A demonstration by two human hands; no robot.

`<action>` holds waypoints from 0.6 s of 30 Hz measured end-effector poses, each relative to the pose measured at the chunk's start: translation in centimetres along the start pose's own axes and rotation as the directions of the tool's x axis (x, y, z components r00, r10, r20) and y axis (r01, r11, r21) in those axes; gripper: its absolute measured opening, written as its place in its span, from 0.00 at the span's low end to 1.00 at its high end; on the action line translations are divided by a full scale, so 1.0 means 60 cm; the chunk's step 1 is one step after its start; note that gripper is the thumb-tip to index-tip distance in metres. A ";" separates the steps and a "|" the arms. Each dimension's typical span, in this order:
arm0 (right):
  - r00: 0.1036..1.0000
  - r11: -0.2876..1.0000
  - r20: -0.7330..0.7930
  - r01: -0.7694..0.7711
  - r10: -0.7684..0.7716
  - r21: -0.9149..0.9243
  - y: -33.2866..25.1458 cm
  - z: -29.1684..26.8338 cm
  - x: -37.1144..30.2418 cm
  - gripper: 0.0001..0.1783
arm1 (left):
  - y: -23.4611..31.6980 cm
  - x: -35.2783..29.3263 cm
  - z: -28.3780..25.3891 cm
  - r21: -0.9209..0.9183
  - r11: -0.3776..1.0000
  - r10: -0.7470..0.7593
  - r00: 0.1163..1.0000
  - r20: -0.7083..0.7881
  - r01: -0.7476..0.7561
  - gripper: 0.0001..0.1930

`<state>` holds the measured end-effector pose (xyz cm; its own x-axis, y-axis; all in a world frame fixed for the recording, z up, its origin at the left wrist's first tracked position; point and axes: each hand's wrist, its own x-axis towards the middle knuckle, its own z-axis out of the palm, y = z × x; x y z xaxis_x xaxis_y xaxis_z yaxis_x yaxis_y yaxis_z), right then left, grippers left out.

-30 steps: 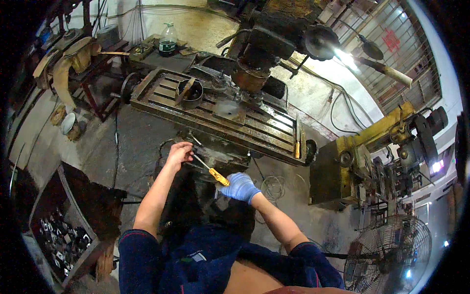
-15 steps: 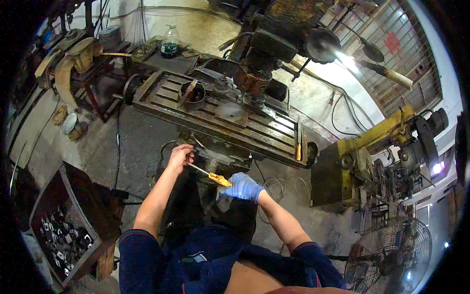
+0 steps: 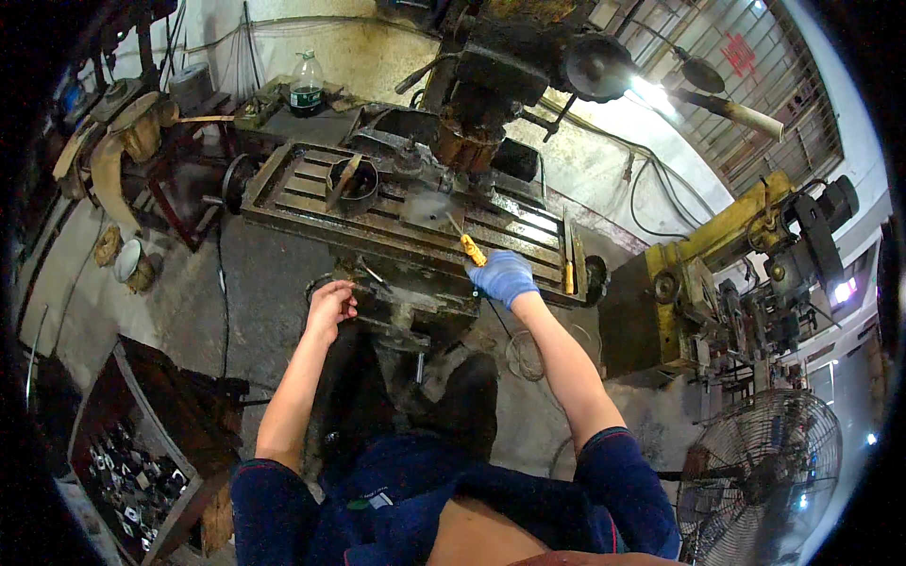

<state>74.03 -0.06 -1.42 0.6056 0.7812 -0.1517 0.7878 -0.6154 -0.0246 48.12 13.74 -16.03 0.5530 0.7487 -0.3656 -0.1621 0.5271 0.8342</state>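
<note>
My right hand (image 3: 505,275), in a blue glove, is closed around a yellow-handled tool with a thin metal shaft (image 3: 473,250). Its shaft points up and away over the slotted machine table (image 3: 311,209), close to a round greyish, blurred part (image 3: 429,209). Bare and lower to the left, my left hand (image 3: 332,307) is held in front of the table's near edge with its fingers curled together. Whatever those fingers pinch, if anything, is too small to make out. On the table's left part stands a dark round pot (image 3: 357,193) with a flat stick in it.
Another yellow-handled tool (image 3: 569,274) lies at the table's right end. A handwheel (image 3: 240,181) sticks out at its left end. The dark machine head (image 3: 467,141) hangs behind. A bin of small metal parts (image 3: 142,491) stands lower left, a fan (image 3: 760,472) lower right.
My right hand has moved up and right with the yellow-handled tool, carrying it from beside my left hand to over the table. The left hand has dropped slightly, away from the shaft.
</note>
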 end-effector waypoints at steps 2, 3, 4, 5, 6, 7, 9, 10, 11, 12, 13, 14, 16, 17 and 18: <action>1.000 1.000 0.010 -0.006 0.006 -0.012 -0.011 -0.014 0.026 0.27 | 0.006 -0.003 0.000 0.012 1.000 -0.005 1.000 -0.015 0.005 0.08; 1.000 1.000 0.016 -0.012 0.012 -0.015 -0.016 -0.020 0.037 0.26 | 0.012 -0.007 0.004 0.017 1.000 -0.005 1.000 -0.022 0.005 0.08; 1.000 1.000 -0.019 0.009 -0.009 0.000 -0.014 -0.017 0.051 0.25 | 0.020 -0.012 0.010 0.023 1.000 -0.006 1.000 -0.028 0.006 0.08; 1.000 1.000 -0.024 -0.004 0.004 -0.001 -0.013 -0.021 0.060 0.25 | 0.025 -0.014 0.016 0.028 1.000 -0.006 0.999 -0.034 0.007 0.08; 1.000 1.000 -0.027 -0.011 0.011 -0.001 -0.019 -0.026 0.069 0.25 | 0.027 -0.016 0.015 0.027 1.000 0.000 1.000 -0.031 0.001 0.08; 0.999 1.000 -0.030 -0.020 0.020 -0.001 -0.022 -0.029 0.074 0.25 | 0.028 -0.017 0.016 0.025 1.000 0.005 1.000 -0.026 -0.004 0.08; 0.999 1.000 -0.052 0.001 0.001 0.025 -0.015 -0.022 0.082 0.26 | 0.029 -0.019 0.012 0.035 0.999 0.013 0.999 -0.029 -0.012 0.08; 0.999 1.000 -0.042 0.010 -0.008 0.030 -0.018 -0.025 0.075 0.27 | 0.027 -0.019 0.008 0.046 0.999 0.016 0.999 -0.036 -0.014 0.09; 0.999 0.999 -0.033 0.015 -0.014 0.035 -0.016 -0.026 0.069 0.27 | 0.025 -0.019 0.004 0.057 0.998 0.018 0.999 -0.041 -0.015 0.09; 0.997 0.999 -0.063 0.039 -0.036 0.033 0.009 -0.005 0.067 0.28 | 0.019 -0.014 0.008 0.051 0.999 0.010 0.999 -0.041 -0.008 0.09; 0.999 0.999 0.004 0.045 -0.045 0.012 0.006 -0.003 0.050 0.28 | 0.015 -0.011 0.006 0.048 0.999 0.004 0.999 -0.051 -0.001 0.09; 0.996 0.996 0.035 0.087 -0.087 0.003 0.001 0.003 0.024 0.27 | 0.009 -0.008 0.005 0.046 0.999 -0.004 0.998 -0.057 0.007 0.09; 0.968 0.977 0.133 0.209 -0.214 0.051 -0.011 0.007 -0.049 0.27 | 0.006 -0.010 0.014 0.043 0.999 0.001 0.999 -0.046 0.001 0.09; 0.933 0.951 0.190 0.288 -0.306 0.114 -0.015 0.012 -0.091 0.27 | 0.006 -0.011 0.020 0.053 0.999 0.005 1.000 -0.027 -0.003 0.10; 0.897 0.859 0.002 0.424 -0.443 0.286 -0.030 0.010 -0.148 0.28 | 0.000 -0.005 0.015 0.031 0.999 -0.007 0.999 -0.032 0.008 0.09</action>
<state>67.19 -5.98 -0.63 0.1937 0.9728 -0.1274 0.9014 -0.2277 -0.3684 48.71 13.14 -15.53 0.5276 0.7576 -0.3842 -0.1323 0.5201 0.8438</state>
